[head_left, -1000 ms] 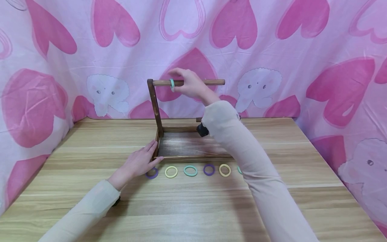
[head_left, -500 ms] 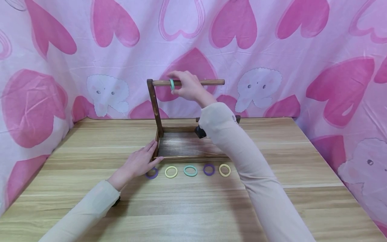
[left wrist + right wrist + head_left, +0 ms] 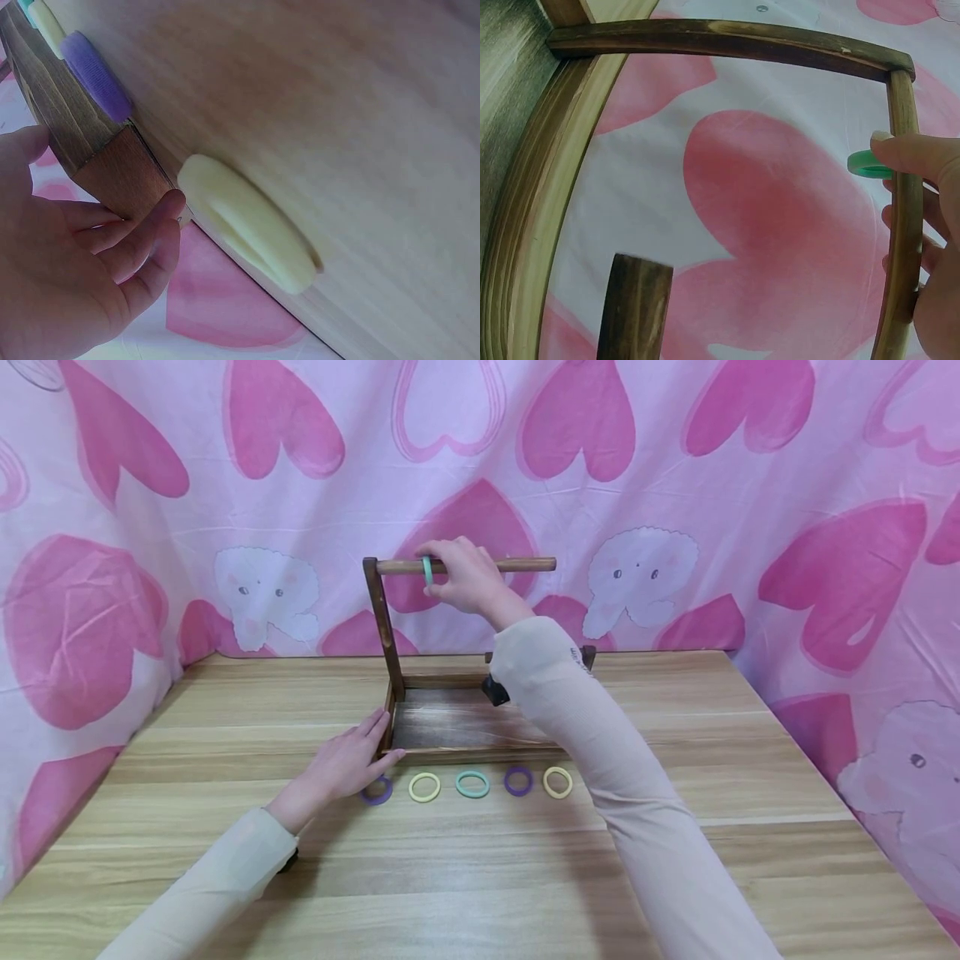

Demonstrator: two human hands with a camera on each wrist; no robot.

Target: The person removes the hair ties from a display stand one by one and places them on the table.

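Note:
A dark wooden stand (image 3: 465,727) has a flat base, an upright post at its left and a horizontal rod (image 3: 525,564) on top. My right hand (image 3: 465,578) reaches up to the rod and pinches a green ring (image 3: 427,570) threaded on it. In the right wrist view the green ring (image 3: 866,163) sits by my fingertips (image 3: 919,157) on the rod (image 3: 901,247). My left hand (image 3: 348,764) lies flat on the table against the base's front left corner. The left wrist view shows that corner (image 3: 120,169) between thumb and fingers (image 3: 154,225).
Several loose rings lie in a row before the base: purple (image 3: 377,791), yellow (image 3: 424,787), green (image 3: 472,783), purple (image 3: 518,780), yellow (image 3: 557,782). A pink heart-print cloth (image 3: 675,527) hangs behind and beside the wooden table (image 3: 450,877).
My right forearm has shifted slightly left and now covers a ring at the right end of the row. The green ring and the left hand have stayed in place.

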